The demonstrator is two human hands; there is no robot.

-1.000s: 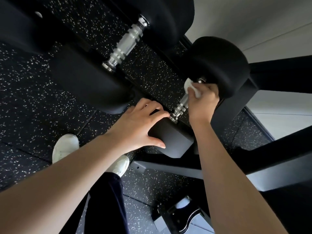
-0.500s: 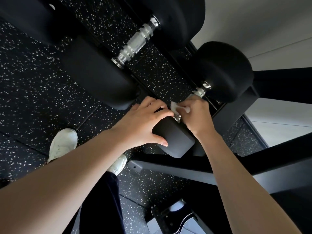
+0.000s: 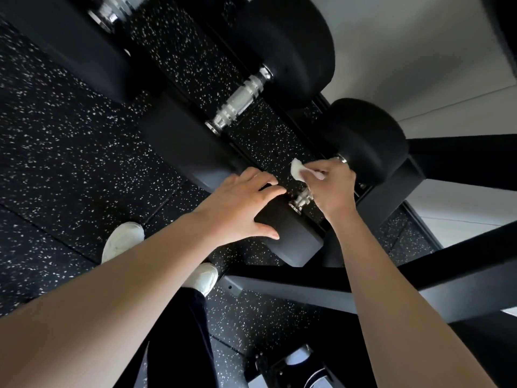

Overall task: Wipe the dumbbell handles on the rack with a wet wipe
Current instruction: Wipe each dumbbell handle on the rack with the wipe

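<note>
1. My left hand [image 3: 240, 208] lay on the near black head [image 3: 291, 236] of the nearest dumbbell. Its fingers were spread and almost straight, and the thumb lay along the side. It steadied the dumbbell on the rack [image 3: 307, 287].
2. My right hand [image 3: 333, 189] was curled over the chrome handle [image 3: 300, 201], close to the far head [image 3: 363, 141]. It pinched the white wet wipe [image 3: 298, 169], and one corner of the wipe stuck out to the left.
3. I judged that the step in hand was wiping this handle. Its end by the near head showed bare.
4. The next move, I think, called for drawing the wipe down over that bare end. After that came the neighbour handle [image 3: 240, 103].
</note>
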